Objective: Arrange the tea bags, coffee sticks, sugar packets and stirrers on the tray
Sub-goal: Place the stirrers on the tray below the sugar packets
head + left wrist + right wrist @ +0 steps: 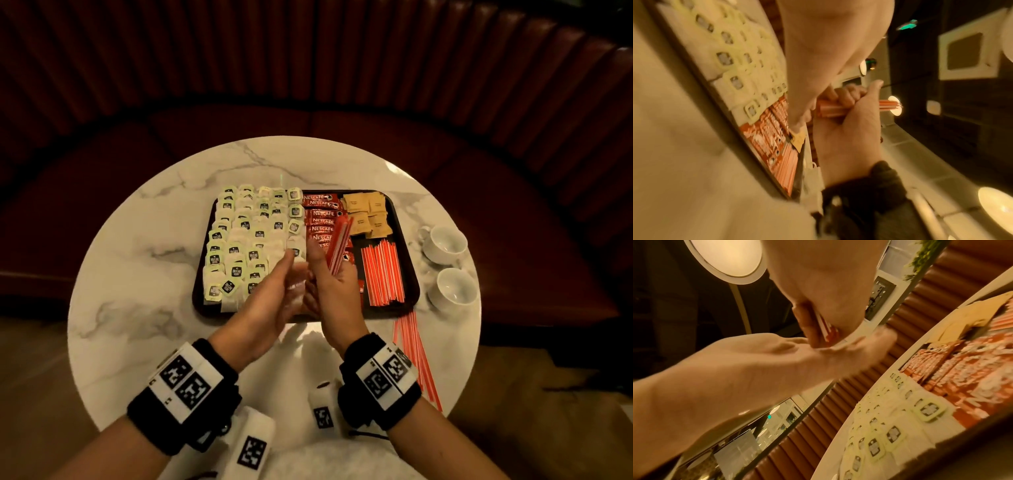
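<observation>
From the head view we hold a bundle of stirrers in our right hand, fingers wrapped round it, above the tray; our left hand is beside it with fingers straight, seemingly squaring the bundle (blur hides the contact). More stirrers lie on the table. The left wrist view confirms the fist round the sticks. In the right wrist view only the bundle's end shows. Next we'd lay it beside the stirrers already on the tray.
</observation>
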